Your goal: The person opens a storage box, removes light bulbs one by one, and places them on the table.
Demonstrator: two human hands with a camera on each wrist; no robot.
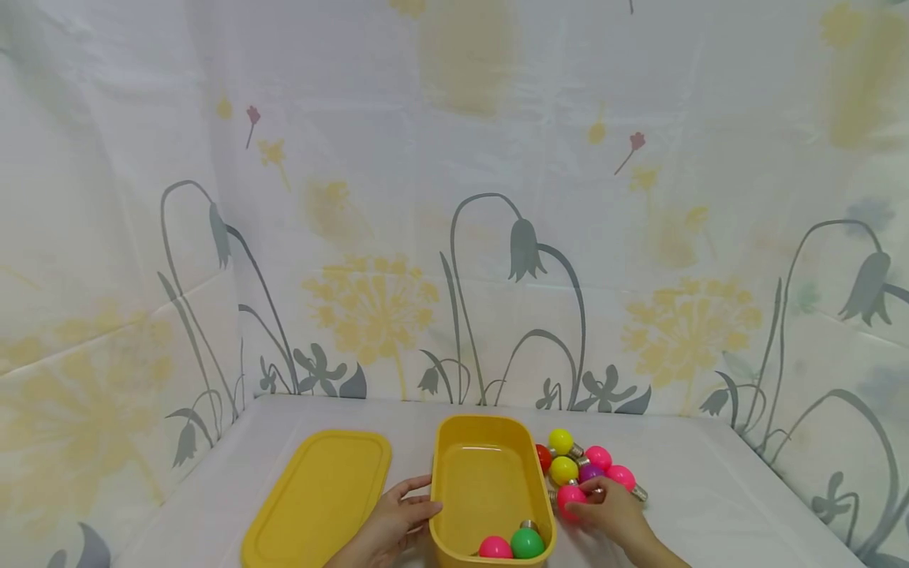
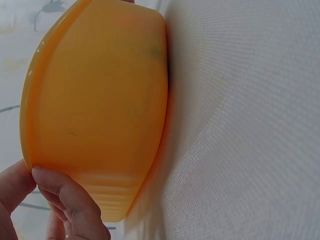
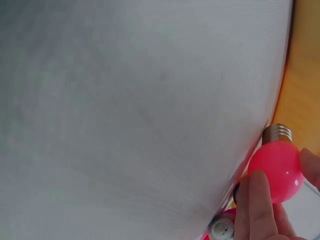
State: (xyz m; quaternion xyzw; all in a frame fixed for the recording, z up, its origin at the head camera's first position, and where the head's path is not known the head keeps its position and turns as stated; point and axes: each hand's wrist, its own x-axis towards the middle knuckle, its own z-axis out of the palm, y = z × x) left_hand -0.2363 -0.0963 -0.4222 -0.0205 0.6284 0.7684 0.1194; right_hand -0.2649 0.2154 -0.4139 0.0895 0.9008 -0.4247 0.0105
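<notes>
My left hand grips the left side of a yellow plastic container, its thumb and fingers at the rim, as the left wrist view also shows. Inside, at the near end, lie a pink bulb and a green bulb. Just right of the container, my right hand pinches another pink light bulb between thumb and fingers. In the right wrist view this bulb has its metal screw base toward the yellow wall.
A flat yellow lid lies left of the container. Right of the container is a cluster of loose bulbs: red, yellow, purple and pink. A flower-patterned curtain hangs behind the white tabletop.
</notes>
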